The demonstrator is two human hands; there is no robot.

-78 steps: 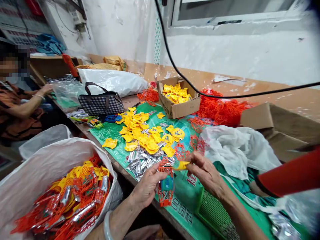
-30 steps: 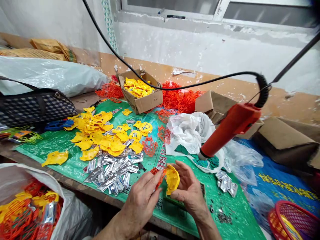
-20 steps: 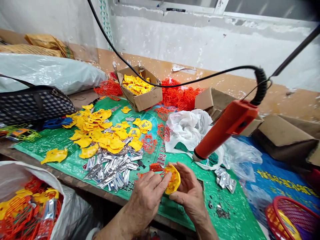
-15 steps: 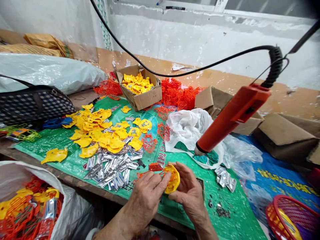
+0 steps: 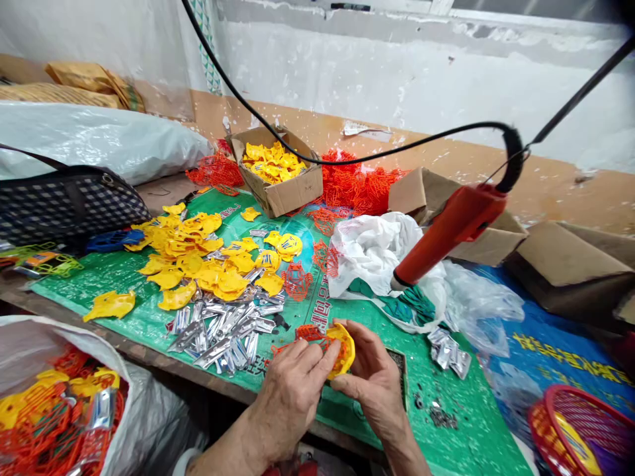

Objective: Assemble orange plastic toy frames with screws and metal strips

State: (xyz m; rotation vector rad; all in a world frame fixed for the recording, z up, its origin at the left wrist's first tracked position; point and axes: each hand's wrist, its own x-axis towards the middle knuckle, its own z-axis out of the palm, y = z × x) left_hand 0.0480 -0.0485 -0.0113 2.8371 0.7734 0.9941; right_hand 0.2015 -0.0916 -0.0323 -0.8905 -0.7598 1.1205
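**Both hands closed on a yellow piece and an orange frame at the near edge of the counter**

Head view: The left hand (image 5: 292, 390) and right hand (image 5: 372, 383) meet low in the middle, just above the near edge of the counter (image 5: 446, 436). Between their fingertips sits a yellow piece (image 5: 343, 347), a thin, curved, glossy plastic shell, pressed against an orange frame (image 5: 302, 336), an open lattice of thin plastic bars. The frame runs leftward from the yellow piece, so it lies on the left hand's side; the shell lies nearer the right hand's thumb. Both hands are closed in a pinch on this pair.

A hanging orange tool (image 5: 449, 228), smooth and tapered, points down and left, its tip above and right of the hands, nearer the right hand.

Left of the hands lie silver strips (image 5: 223, 330), shiny and flat, and beyond them loose yellow shells (image 5: 198, 254). A cardboard box (image 5: 288, 192) holds more yellow shells. A white sack (image 5: 149, 423) at lower left holds mixed pieces.
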